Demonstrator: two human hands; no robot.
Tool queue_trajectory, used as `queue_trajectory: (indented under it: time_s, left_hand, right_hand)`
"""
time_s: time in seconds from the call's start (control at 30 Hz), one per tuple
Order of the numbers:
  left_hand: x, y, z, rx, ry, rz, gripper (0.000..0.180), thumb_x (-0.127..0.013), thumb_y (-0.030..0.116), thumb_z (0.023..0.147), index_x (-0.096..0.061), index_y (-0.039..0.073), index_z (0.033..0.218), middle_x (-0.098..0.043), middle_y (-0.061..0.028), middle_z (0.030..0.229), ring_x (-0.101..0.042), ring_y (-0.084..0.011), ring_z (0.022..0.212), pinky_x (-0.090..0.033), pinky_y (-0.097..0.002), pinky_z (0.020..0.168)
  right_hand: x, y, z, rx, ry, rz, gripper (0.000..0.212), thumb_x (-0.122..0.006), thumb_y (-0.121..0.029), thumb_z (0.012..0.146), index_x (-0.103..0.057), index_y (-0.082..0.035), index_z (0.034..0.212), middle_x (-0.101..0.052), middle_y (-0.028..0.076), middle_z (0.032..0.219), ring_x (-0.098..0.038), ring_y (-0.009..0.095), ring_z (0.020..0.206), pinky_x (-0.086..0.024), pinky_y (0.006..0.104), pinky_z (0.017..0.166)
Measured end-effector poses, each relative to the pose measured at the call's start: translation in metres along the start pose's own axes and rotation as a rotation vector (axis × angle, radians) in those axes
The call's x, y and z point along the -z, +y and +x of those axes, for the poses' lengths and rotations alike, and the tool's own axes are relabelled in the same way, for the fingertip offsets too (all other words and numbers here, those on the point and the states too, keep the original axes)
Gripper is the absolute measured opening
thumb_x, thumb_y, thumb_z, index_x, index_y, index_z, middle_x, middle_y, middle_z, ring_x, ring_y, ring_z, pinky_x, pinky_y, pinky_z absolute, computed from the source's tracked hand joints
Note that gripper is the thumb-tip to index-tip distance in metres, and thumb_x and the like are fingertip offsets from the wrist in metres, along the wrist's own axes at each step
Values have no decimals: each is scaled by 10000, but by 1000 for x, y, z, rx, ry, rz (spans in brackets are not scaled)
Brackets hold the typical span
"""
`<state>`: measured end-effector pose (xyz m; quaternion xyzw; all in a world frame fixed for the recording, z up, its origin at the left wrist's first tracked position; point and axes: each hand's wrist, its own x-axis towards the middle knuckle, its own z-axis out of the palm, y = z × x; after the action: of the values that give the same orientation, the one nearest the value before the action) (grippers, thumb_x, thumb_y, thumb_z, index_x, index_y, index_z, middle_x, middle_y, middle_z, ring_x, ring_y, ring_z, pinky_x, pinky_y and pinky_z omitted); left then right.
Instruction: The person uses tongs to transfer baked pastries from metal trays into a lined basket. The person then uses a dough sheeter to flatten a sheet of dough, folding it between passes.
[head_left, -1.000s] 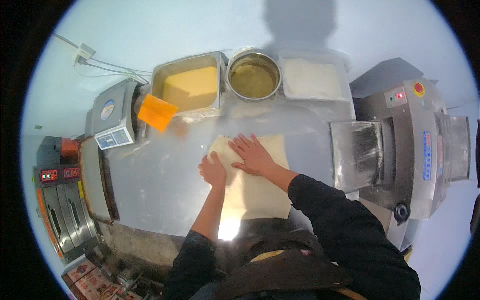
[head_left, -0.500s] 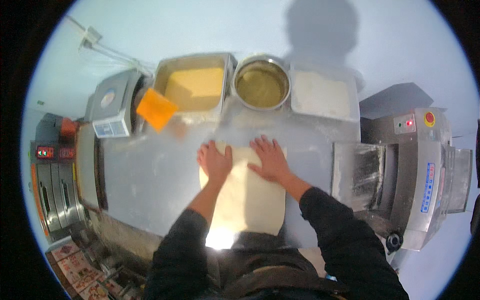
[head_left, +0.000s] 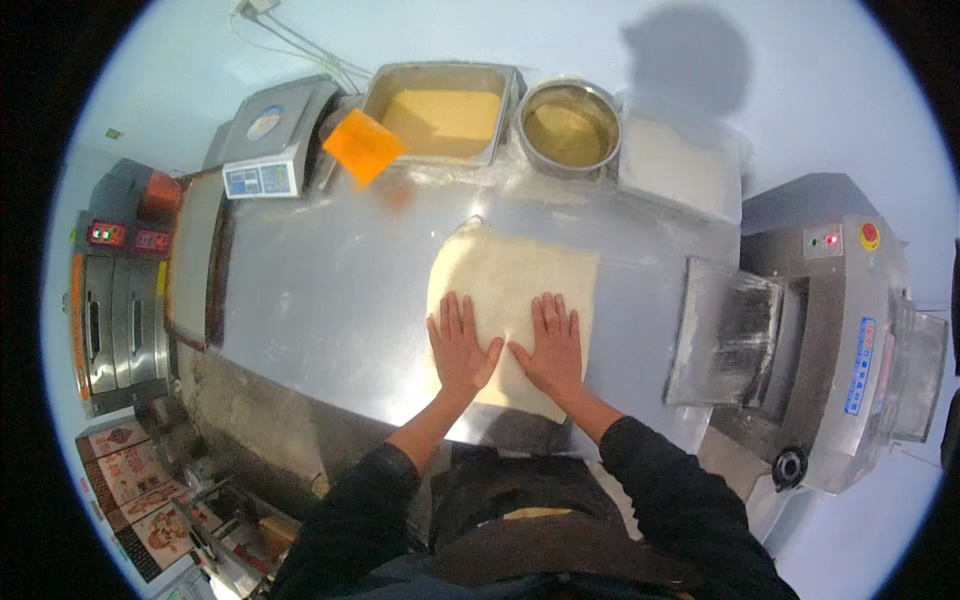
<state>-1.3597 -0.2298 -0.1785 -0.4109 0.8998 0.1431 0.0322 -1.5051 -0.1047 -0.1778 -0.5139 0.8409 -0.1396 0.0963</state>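
A pale, flat sheet of dough (head_left: 520, 265) lies on the metal worktable (head_left: 320, 270), reaching close to its near edge. My left hand (head_left: 462, 350) rests palm down on the left part of the sheet, fingers spread and pointing away from me. Flat on the right part is my right hand (head_left: 550, 350), its fingers also stretched out. The two thumbs point toward each other with a small gap between them. Neither hand grips anything.
Along the back stand a scale (head_left: 275, 140), a metal tray of yellow flour-like stuff (head_left: 376, 100), a round metal bowl (head_left: 600, 160) and a pale bin (head_left: 690, 195). An orange scraper-like square (head_left: 364, 148) is near the scale. A roller machine (head_left: 840, 300) stands at right.
Both hands have come nearer to me, from the sheet's far edge to its middle. More dough now shows beyond my fingers, and the whole view has shifted.
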Motion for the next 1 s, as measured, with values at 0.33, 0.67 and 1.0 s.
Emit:
queue_trajectory:
  time_s: [0.33, 0.67, 1.0]
  left_hand:
    - [-17, 6, -25, 83, 87, -126, 1089, -780, 527, 773, -284, 56, 1620, -145, -242, 1705, -77, -414, 1594, -60, -633, 1257]
    - [-9, 55, -48, 128, 131, 9, 1109, -797, 369, 808, -158, 21, 1645, -99, -267, 1706, -30, -422, 1597, -14, -607, 1274]
    - [-11, 68, -46, 154, 116, 43, 1156, -805, 357, 741, -159, 19, 1638, -117, -265, 1697, -41, -402, 1598, -10, -616, 1272]
  right_hand:
    - [-27, 28, -66, 257, -265, 2, 980, -530, -682, 951, -226, -59, 1642, -146, 234, 1707, -63, 380, 1603, -52, 614, 1273]
    - [30, 106, -73, 585, -295, 117, 732, -653, -409, 962, -382, -106, 1571, -284, 183, 1662, -216, 338, 1568, -166, 593, 1263]
    - [334, 458, 11, -131, 157, -1318, 347, -550, -228, 955, -690, -50, 1217, -579, 180, 1333, -464, 381, 1386, -310, 609, 1191]
